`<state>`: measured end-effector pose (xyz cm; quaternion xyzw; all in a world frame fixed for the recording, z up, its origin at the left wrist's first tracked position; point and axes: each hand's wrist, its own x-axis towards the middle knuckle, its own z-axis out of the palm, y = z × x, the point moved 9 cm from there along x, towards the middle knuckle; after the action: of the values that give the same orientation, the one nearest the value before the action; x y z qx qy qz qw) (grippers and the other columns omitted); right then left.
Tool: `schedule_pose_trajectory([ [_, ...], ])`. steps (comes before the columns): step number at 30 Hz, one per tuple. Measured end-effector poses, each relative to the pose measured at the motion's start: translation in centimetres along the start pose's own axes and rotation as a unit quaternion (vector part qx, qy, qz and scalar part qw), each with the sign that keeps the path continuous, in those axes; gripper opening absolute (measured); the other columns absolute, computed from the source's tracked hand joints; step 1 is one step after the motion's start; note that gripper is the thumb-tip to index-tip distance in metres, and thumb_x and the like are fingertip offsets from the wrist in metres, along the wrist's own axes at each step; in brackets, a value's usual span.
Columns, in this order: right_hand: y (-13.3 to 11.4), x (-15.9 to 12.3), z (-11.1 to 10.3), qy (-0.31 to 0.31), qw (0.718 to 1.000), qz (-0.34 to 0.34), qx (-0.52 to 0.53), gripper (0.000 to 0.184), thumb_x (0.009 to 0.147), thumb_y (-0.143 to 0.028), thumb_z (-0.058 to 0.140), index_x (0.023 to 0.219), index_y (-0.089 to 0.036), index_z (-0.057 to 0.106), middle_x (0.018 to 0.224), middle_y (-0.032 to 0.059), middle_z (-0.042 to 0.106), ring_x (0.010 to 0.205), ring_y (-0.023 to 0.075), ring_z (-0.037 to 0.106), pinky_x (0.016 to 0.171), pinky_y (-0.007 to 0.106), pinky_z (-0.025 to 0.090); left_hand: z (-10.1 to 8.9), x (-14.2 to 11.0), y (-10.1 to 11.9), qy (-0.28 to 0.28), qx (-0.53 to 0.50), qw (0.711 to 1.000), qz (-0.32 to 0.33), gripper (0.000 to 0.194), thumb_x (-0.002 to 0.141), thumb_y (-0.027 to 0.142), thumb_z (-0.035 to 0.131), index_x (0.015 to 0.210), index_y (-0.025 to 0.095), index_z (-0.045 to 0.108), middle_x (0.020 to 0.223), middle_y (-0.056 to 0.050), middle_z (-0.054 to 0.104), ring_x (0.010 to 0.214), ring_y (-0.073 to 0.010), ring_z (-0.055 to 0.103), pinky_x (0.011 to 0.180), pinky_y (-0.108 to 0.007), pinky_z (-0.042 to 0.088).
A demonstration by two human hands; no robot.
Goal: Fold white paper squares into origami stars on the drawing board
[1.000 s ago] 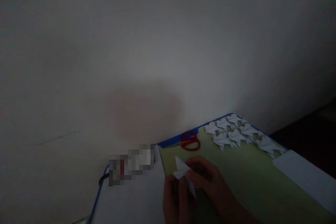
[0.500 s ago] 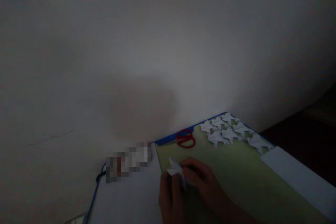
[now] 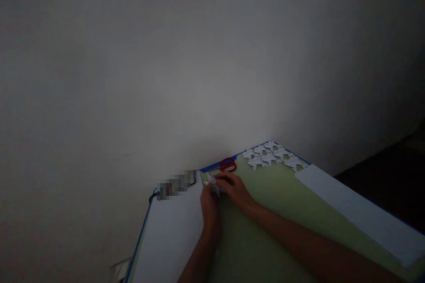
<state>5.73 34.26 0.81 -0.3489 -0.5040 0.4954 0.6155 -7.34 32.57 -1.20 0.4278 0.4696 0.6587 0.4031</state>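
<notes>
Both hands hold one small white folded-paper figure [image 3: 212, 182] with pointed tips, above the green tabletop near its left side. My left hand [image 3: 210, 207] is closed on its near left part. From the right, the fingers of my right hand [image 3: 234, 188] pinch its other side. Part of the figure is hidden by the fingers. Just beyond lies a pair of scissors [image 3: 228, 165] with red handles, its blades mostly out of sight. Several similar white folded-paper pieces [image 3: 265, 157] lie grouped at the table's far corner.
White paper sheets [image 3: 169, 234] cover the left side of the green table [image 3: 262, 247], with a blurred-out item [image 3: 175, 185] on their far end. Another stack of white paper [image 3: 358, 212] runs along the right edge. A pale wall [image 3: 199, 62] rises behind.
My view has pulled back and shifted, so the table looks smaller and more of both forearms shows. The folded-paper figure stays between both hands.
</notes>
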Motion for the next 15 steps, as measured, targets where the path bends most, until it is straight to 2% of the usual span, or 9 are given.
schedule_pose_trajectory([
  [4,-0.2,-0.5,0.2,-0.010,1.000,0.000,-0.010,0.019,0.073,-0.034,0.070,0.084,-0.019,0.075,0.087,0.0054,0.075,0.086,0.0238,0.069,0.081,0.035,0.052,-0.1,-0.4,-0.6,0.012,-0.070,0.997,-0.034,0.022,0.079,0.036,0.063,0.084,0.016,0.069,0.084,-0.007,0.071,0.078,-0.0203,0.065,0.071,-0.031,0.052],
  [6,-0.4,-0.7,0.1,-0.010,1.000,-0.003,-0.009,0.019,0.072,-0.034,0.071,0.085,-0.020,0.075,0.089,0.0055,0.076,0.087,0.0238,0.069,0.082,0.036,0.052,0.2,-0.5,-0.4,0.005,-0.085,0.996,-0.033,0.023,0.074,0.034,0.070,0.089,0.017,0.070,0.089,-0.007,0.072,0.080,-0.0187,0.066,0.072,-0.029,0.051],
  [10,-0.1,-0.9,0.3,-0.026,1.000,0.005,-0.014,0.023,0.071,-0.032,0.074,0.090,-0.020,0.074,0.096,0.0072,0.076,0.094,0.0254,0.069,0.085,0.037,0.052,0.7,-0.7,-0.7,0.006,-0.159,0.985,-0.073,0.034,0.076,0.048,0.072,0.086,0.016,0.067,0.083,-0.006,0.070,0.072,-0.0165,0.064,0.065,-0.026,0.049],
  [15,0.0,-0.9,-0.3,0.004,1.000,0.016,-0.004,0.036,0.068,-0.035,0.076,0.100,-0.020,0.071,0.108,0.0087,0.072,0.106,0.0267,0.065,0.088,0.036,0.051,0.6,-0.5,-0.7,0.005,-0.164,0.984,-0.070,0.034,0.069,0.040,0.080,0.086,0.017,0.061,0.080,-0.002,0.067,0.069,-0.0139,0.063,0.065,-0.025,0.048],
])
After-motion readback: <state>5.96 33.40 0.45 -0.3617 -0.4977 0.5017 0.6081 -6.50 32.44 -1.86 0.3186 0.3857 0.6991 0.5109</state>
